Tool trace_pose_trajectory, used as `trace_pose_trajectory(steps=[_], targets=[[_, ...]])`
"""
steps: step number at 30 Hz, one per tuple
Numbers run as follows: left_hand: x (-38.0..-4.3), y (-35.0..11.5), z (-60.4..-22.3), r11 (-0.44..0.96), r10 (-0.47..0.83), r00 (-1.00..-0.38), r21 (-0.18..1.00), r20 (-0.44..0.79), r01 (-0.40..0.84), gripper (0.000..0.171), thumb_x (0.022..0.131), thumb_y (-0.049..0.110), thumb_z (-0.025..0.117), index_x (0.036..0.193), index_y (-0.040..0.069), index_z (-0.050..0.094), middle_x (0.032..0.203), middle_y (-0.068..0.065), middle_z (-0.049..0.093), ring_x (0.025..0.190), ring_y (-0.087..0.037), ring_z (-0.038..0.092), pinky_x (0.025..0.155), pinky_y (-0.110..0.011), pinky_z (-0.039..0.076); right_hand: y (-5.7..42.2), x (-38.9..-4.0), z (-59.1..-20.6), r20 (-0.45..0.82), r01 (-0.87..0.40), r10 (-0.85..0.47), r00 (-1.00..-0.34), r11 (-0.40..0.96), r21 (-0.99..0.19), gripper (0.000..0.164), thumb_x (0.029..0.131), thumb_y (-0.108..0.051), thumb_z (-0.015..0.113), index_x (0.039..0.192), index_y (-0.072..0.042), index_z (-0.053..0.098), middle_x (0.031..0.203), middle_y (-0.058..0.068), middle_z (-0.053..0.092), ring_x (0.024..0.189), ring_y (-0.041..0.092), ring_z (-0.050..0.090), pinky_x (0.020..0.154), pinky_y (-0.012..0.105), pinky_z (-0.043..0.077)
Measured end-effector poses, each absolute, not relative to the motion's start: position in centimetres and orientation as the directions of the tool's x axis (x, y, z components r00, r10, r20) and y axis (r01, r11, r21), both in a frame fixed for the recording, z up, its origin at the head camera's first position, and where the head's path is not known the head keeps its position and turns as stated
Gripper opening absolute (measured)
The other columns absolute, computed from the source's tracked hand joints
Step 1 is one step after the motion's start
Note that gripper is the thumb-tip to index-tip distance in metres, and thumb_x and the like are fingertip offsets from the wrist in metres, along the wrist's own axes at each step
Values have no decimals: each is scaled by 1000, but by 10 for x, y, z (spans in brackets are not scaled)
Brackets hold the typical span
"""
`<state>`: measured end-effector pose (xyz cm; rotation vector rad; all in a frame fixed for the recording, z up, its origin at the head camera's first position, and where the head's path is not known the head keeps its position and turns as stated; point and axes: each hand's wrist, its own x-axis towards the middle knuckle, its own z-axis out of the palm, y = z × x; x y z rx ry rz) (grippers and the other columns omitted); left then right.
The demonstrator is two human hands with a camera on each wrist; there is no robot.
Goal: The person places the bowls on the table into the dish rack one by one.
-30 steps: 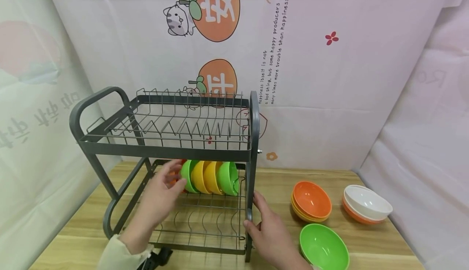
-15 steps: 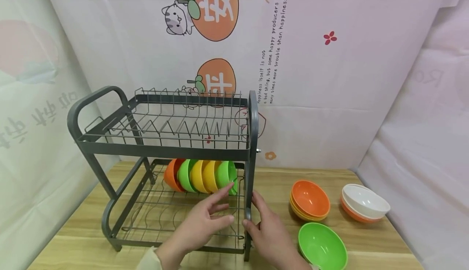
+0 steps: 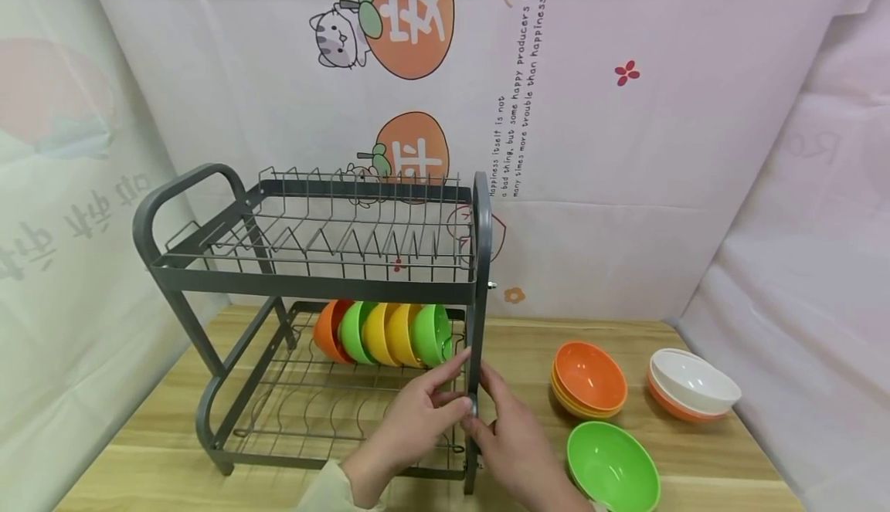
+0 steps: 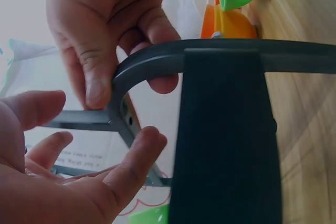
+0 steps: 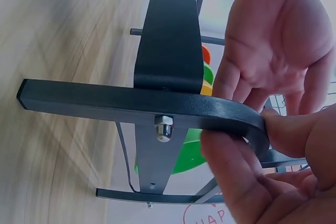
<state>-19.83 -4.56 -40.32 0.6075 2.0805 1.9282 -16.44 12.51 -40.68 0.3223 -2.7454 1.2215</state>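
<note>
A dark grey two-tier dish rack [image 3: 313, 286] stands on the wooden table. Along its lower tier, an orange bowl [image 3: 328, 334], a green bowl [image 3: 354, 333], two yellow bowls [image 3: 379, 334] and another green bowl [image 3: 429, 334] stand on edge in a row. My right hand [image 3: 520, 450] grips the curved lower part of the rack's right side frame, thumb in front and fingers behind, as the right wrist view shows. Beside that frame, my left hand [image 3: 416, 419] has its fingers spread and holds nothing; its fingertips come right up to the bar in the head view.
Right of the rack sits an orange bowl [image 3: 591, 377] stacked on yellow ones. A larger green bowl [image 3: 613, 466] lies in front of it. White bowls [image 3: 698, 383] rest on an orange one at far right. A printed cloth [image 3: 591, 149] hangs behind the wooden table [image 3: 514, 334].
My left hand has moved from the orange bowl at the row's left end rightward and down to the rack's right side frame. The right hand has kept its grip there.
</note>
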Motion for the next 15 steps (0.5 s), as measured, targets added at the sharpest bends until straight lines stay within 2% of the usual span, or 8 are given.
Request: trace_pose_trajectory(steps=[4, 6, 9, 12, 15], targets=[[-200, -39, -407, 23, 426, -897, 990, 116, 139, 59, 96, 12, 66, 151, 20, 46, 148, -18, 45, 117, -28, 60, 91, -38, 53, 125, -163, -406, 212, -280, -184, -960, 688, -669, 79, 95, -20, 69, 159, -13, 23, 145, 20, 49, 112, 36, 60, 89, 52, 52], [-199, -36, -409, 21, 415, -902, 990, 118, 139, 62, 94, 8, 67, 151, 17, 45, 147, -19, 46, 115, -29, 61, 87, -36, 54, 127, -161, -403, 200, -295, -217, -955, 692, -659, 83, 95, -18, 69, 160, -12, 19, 142, 25, 50, 105, 34, 63, 85, 50, 54], [-198, -33, -410, 70, 394, -913, 987, 105, 144, 67, 91, 5, 70, 152, 19, 45, 150, -18, 44, 111, -25, 63, 80, -31, 56, 132, -157, -399, 149, -288, -258, -955, 666, -688, 87, 95, -19, 69, 161, -12, 12, 148, 24, 44, 100, 28, 65, 82, 48, 55], [-197, -32, -411, 122, 379, -921, 981, 92, 149, 69, 90, 5, 71, 152, 22, 44, 153, -15, 40, 108, -20, 64, 76, -28, 55, 141, -154, -394, 94, -247, -257, -962, 670, -700, 89, 96, -25, 68, 162, -14, 10, 156, 14, 36, 91, 16, 67, 80, 43, 56], [-196, -32, -411, 157, 384, -921, 977, 72, 142, 69, 92, 7, 71, 153, 25, 43, 141, -12, 54, 102, -17, 65, 76, -30, 55, 152, -152, -388, 65, -193, -205, -977, 704, -684, 88, 94, -28, 70, 161, -17, 14, 157, 7, 36, 90, 10, 67, 83, 43, 56]])
